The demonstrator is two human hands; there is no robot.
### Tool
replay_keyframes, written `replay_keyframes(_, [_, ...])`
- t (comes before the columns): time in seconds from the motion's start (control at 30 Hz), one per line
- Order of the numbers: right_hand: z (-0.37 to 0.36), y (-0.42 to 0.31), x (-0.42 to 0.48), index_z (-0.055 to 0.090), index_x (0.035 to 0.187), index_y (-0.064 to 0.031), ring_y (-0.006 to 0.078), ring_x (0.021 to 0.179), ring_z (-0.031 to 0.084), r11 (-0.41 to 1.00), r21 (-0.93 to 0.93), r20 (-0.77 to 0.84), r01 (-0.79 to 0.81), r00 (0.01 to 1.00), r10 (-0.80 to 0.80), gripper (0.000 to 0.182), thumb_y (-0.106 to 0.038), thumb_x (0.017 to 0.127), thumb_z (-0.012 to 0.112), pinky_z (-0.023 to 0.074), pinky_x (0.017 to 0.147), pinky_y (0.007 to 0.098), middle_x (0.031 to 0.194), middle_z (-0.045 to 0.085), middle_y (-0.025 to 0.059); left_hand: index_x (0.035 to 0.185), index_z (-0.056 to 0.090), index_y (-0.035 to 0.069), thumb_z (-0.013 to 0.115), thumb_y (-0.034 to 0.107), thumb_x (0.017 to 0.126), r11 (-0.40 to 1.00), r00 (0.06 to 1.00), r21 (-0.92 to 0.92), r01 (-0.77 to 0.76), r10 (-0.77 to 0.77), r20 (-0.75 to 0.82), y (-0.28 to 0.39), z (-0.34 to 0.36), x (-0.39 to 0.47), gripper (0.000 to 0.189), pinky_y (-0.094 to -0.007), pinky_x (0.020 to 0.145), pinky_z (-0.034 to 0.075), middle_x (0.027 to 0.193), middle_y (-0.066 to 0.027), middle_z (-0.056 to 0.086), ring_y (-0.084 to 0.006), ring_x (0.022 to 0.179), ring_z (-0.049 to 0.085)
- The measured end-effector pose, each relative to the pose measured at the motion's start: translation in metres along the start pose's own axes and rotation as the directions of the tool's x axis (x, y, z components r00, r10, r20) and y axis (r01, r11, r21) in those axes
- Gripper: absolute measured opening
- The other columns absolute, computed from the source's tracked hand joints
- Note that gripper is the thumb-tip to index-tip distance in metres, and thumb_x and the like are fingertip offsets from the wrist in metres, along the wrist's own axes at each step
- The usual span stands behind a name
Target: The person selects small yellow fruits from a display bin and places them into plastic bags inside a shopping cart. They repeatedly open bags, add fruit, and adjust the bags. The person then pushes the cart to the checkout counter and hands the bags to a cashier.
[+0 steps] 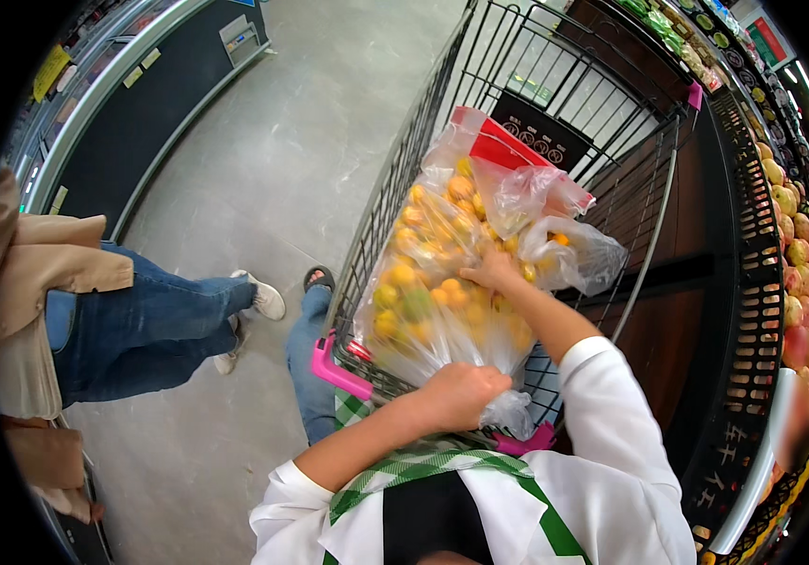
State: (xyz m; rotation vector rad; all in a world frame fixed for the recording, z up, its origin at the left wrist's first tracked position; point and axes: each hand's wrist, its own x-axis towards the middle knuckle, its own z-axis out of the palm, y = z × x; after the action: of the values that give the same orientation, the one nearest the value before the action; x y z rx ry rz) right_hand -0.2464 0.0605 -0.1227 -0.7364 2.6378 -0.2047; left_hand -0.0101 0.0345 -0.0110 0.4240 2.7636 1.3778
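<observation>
Several clear plastic bags of orange and yellow fruit (404,282) lie in a black wire shopping cart (411,141) with pink corner pieces. Near the cart's close end, my left hand (464,395) is closed around the gathered neck of a large clear bag. Farther in, my right hand (496,272) rests on or among the bagged fruit; its fingertips are partly hidden, so whether it grips anything is unclear. A smaller knotted clear bag (574,254) lies just beyond it. Behind the bags is a red-printed plastic piece (507,145).
Along the right side runs a fruit display with black slatted edging (747,268) and stacked reddish-yellow fruit (800,247). A person in jeans (150,318) stands to the left on the grey floor (256,141). A dark-sided display case (164,92) curves across the upper left.
</observation>
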Motion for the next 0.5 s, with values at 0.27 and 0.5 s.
replay_keyframes(0.27, [0.005,-0.021,0.06,0.062,0.099,-0.0003,0.0318,0.088,0.063,0.612,0.787,-0.05,-0.076,0.981,0.186,0.021,-0.012,0.082,0.056,0.0497,0.081,0.0398,0.097,0.064,0.0193,0.092,0.054,0.006,0.067,0.013,0.067,1.0,0.998,0.024,-0.011,0.013,-0.056,-0.006,0.003,0.0,0.029,-0.0436,0.067,0.049,0.086,-0.0125,0.059,-0.0347,0.082,0.06])
replay_keyframes(0.5, [-0.171,-0.116,0.035,0.066,0.091,0.0016,0.0165,0.076,0.056,0.424,0.872,-0.228,0.245,0.969,-0.093,0.019,-0.003,0.08,0.051,0.0452,0.07,0.0317,0.084,0.063,0.0067,0.093,0.055,0.006,0.067,0.018,0.074,0.998,0.992,-0.033,0.046,-0.049,-0.117,0.0,-0.004,0.002,0.025,-0.0443,0.069,0.048,0.088,-0.014,0.06,-0.0358,0.084,0.06])
